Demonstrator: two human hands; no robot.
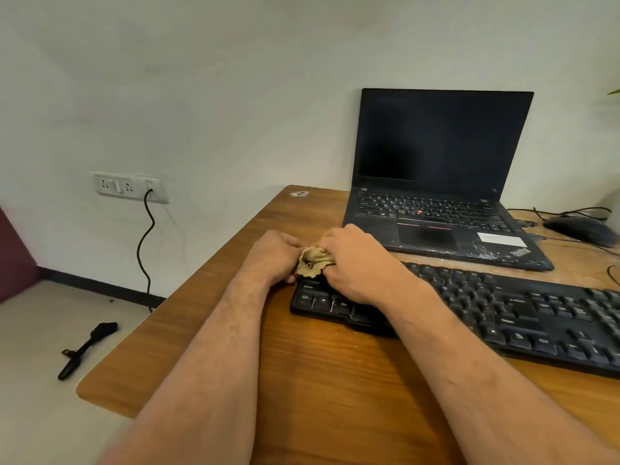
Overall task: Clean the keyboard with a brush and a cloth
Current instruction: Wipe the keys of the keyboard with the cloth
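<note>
A black keyboard [503, 313] lies across the wooden table [318, 380], running from the middle to the right edge of view. A bunched tan cloth [313, 261] sits over the keyboard's far left corner. My right hand [359, 263] grips the cloth from the right, fingers curled over it and resting on the keys. My left hand [275, 255] holds the cloth's left side, at the keyboard's left end. No brush shows on the table.
An open black laptop [439, 182] stands behind the keyboard. A dark mouse [580, 229] with cables lies at the far right. On the floor to the left lies a black tool-like object [87, 349]. A wall socket [131, 187] has a black cable plugged in.
</note>
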